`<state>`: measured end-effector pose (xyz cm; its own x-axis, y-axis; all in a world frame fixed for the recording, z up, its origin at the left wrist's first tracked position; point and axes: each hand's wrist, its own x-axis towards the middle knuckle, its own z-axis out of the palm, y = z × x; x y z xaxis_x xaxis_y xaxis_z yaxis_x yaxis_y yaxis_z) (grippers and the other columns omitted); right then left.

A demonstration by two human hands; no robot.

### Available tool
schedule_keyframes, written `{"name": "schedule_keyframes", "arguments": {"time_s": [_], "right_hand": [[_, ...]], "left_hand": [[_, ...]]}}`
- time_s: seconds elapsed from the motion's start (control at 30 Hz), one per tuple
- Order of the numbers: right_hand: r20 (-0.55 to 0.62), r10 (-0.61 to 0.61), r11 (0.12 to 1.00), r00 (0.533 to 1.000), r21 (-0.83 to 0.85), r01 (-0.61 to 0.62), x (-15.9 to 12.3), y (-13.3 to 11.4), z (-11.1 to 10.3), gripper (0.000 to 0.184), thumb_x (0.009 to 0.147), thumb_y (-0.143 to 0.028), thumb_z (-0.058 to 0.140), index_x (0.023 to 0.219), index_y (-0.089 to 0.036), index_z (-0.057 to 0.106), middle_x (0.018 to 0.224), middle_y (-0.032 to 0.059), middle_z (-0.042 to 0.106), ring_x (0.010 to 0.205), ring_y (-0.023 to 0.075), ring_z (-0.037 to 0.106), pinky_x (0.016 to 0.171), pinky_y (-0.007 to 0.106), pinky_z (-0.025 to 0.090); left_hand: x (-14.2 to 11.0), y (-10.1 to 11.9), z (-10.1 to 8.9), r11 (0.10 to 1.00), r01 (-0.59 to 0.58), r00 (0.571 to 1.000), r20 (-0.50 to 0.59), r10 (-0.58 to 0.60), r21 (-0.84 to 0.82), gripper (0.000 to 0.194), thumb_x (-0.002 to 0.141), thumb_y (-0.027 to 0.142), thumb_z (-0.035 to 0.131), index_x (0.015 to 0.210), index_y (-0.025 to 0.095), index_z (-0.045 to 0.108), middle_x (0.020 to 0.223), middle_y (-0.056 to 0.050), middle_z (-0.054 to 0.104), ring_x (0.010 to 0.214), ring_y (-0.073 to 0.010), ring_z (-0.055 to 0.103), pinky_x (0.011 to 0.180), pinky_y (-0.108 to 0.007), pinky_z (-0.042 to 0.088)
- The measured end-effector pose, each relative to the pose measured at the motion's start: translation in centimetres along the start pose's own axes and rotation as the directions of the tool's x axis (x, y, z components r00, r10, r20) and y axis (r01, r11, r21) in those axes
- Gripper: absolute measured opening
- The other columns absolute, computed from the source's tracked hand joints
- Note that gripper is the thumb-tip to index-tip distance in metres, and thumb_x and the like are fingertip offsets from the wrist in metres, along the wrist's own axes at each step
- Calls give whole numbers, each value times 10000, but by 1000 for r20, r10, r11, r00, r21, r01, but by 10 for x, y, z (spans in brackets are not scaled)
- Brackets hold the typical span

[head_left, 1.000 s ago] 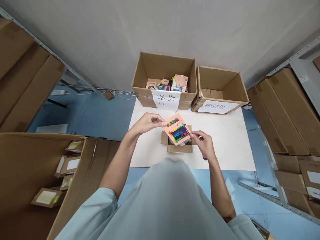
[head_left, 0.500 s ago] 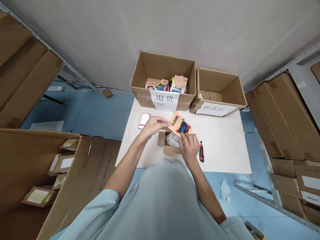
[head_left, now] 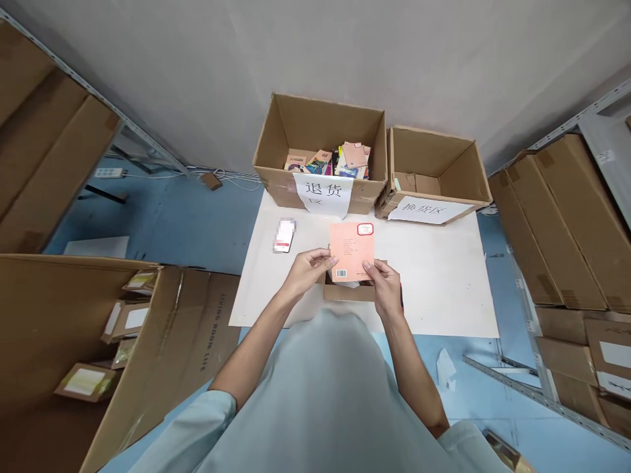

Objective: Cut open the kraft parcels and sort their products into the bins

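Note:
A thin, square, salmon-pink book [head_left: 351,253] is held upright by both hands, its back cover with a barcode and a red-edged label facing me. My left hand [head_left: 309,268] pinches its left edge, and my right hand [head_left: 384,282] grips its lower right corner with the thumb on the cover. Just below and behind it, a small opened carton [head_left: 345,292] with white wrapping inside sits on the white table [head_left: 444,282], partly hidden by the book. The utility knife is mostly covered by my right hand.
A phone [head_left: 284,236] lies left on the table. Behind stand a large carton [head_left: 276,184] with several colourful books and a smaller labelled carton [head_left: 434,210]. A big box [head_left: 182,341] of parcels is at my left; a shelf with cartons [head_left: 557,230] is at right.
The book has turned over from its colourful front to its plain back and is now straight. My right hand has moved right, covering most of the knife.

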<state>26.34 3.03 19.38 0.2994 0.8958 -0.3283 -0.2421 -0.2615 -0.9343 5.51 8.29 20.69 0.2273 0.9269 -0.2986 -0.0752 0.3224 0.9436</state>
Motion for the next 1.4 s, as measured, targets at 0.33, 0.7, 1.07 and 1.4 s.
{"name": "schedule_keyframes", "arguments": {"time_s": [0.33, 0.7, 1.07, 1.4], "right_hand": [[-74, -364, 876, 929, -367, 314, -4, 3, 0, 448, 953, -578, 793, 1217, -223, 867, 1346, 154, 795, 1079, 261, 747, 864, 389, 638], [2, -196, 962, 981, -194, 193, -9, 27, 10, 577, 972, -691, 765, 1276, -209, 861, 1281, 120, 869, 1094, 304, 827, 967, 439, 703], [104, -123, 980, 987, -146, 137, 23, 4, -28, 562, 931, -695, 816, 1233, -224, 862, 1265, 100, 882, 1218, 351, 819, 1078, 495, 670], [220, -257, 931, 941, -207, 303, 26, -19, -20, 456, 1043, -690, 716, 1210, -266, 724, 1238, 104, 880, 1148, 296, 838, 1049, 460, 674]], "left_hand": [[-5, -9, 10, 989, -137, 985, -98, 142, 58, 461, 760, 600, 1010, 927, 201, 851, 981, -59, 798, 931, -231, 778, 887, -357, 674], [-14, -47, 47, 888, -371, 926, 31, 377, 274, 307, 993, 450, 826, 1207, 248, 913, 1443, -133, 794, 1198, -282, 815, 1015, -422, 716], [9, -29, -8, 968, -161, 986, -1, 164, 195, 541, 848, 530, 924, 1248, 173, 853, 1079, -108, 859, 948, -228, 780, 856, -357, 651], [5, -16, -5, 779, -488, 857, 46, 514, 394, 154, 1010, 337, 791, 1123, 233, 805, 995, -29, 749, 807, -149, 709, 771, -289, 606]]}}
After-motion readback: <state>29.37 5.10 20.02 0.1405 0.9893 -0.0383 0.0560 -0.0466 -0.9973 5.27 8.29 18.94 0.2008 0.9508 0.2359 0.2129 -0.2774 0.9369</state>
